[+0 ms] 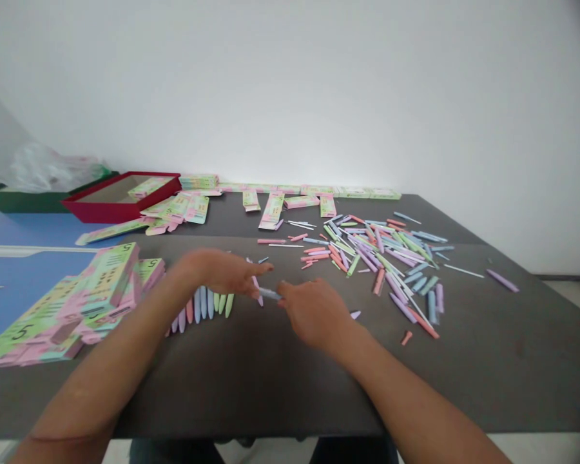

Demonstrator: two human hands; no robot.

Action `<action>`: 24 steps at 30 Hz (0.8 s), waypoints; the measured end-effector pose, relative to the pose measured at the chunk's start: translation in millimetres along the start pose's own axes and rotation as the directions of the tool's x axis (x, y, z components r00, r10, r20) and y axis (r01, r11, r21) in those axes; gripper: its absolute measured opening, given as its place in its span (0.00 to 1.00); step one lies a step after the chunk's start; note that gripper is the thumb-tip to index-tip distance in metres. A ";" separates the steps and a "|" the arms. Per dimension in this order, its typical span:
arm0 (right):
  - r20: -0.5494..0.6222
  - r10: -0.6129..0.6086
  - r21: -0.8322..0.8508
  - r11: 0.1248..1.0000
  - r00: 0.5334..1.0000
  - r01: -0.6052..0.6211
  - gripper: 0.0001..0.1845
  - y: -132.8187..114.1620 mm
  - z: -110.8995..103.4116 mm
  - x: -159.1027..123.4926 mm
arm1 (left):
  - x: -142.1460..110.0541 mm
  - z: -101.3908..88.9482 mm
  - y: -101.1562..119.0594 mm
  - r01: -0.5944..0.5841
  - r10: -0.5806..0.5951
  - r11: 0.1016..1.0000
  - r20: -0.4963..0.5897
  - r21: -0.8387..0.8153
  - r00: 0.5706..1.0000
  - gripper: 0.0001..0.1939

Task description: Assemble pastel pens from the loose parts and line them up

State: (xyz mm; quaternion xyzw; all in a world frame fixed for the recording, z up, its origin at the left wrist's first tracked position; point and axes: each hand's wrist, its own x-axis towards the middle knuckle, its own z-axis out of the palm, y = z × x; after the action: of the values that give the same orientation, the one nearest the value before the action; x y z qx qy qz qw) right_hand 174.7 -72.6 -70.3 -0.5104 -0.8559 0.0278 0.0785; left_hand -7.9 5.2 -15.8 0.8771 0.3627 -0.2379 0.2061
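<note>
Two hands — left (217,272); right (316,314) — just apart

Hands (314,314) at pale blue paper stick (269,294), dark table (502,361)

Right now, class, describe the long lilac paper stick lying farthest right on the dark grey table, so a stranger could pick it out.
On the dark grey table, find the scattered heap of pastel paper sticks. Right of it, past a thin white strip, the lilac stick lies alone, touching nothing.
</note>
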 end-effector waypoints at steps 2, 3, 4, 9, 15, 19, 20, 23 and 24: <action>0.022 0.014 0.065 0.998 1.000 -0.015 0.11 16.8 2.8 3.1 | -9.9 -6.0 -7.3 0.106 -0.106 0.994 -0.027 -0.002 0.994 0.36; 0.036 0.009 0.119 0.993 0.999 -0.014 0.11 23.9 3.6 4.5 | -12.4 -6.8 -8.5 0.134 -0.133 0.991 -0.030 0.019 0.991 0.38; 0.048 0.004 0.173 0.985 0.999 -0.012 0.11 29.7 4.3 5.7 | -13.0 -6.2 -8.1 0.144 -0.144 0.989 -0.002 0.032 0.990 0.39; 0.065 -0.020 0.400 0.917 0.998 -0.007 0.12 34.0 8.6 10.2 | 2.0 4.2 8.3 0.096 -0.099 0.994 0.067 0.046 0.993 0.40; -0.151 -0.042 0.645 0.753 0.988 0.131 0.12 22.2 9.3 12.4 | 0.1 0.9 20.7 -0.004 0.001 0.998 0.043 0.068 0.999 0.30; -0.231 0.084 0.844 0.513 0.969 0.156 0.18 35.2 11.2 15.4 | -10.6 -1.7 21.6 0.046 -0.049 0.995 0.038 0.089 0.998 0.35; -0.238 0.105 0.891 0.418 0.966 0.174 0.19 39.3 12.9 17.0 | -11.5 -1.0 22.0 0.048 -0.053 0.995 0.061 0.082 0.997 0.35; -0.242 0.163 0.966 0.137 0.957 0.221 0.16 47.3 18.7 22.3 | -10.1 2.4 25.5 0.052 -0.062 0.995 0.128 0.085 0.990 0.36; -0.231 0.186 0.973 0.051 0.955 0.226 0.15 48.2 20.0 23.7 | -8.9 3.4 27.2 0.052 -0.065 0.995 0.140 0.090 0.988 0.36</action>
State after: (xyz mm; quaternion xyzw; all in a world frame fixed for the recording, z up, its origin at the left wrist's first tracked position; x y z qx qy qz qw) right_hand 202.3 -28.1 -93.6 -0.3000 -0.5833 0.5320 0.5355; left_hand 5.6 -19.1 -8.3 0.8550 0.3621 -0.3213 0.1862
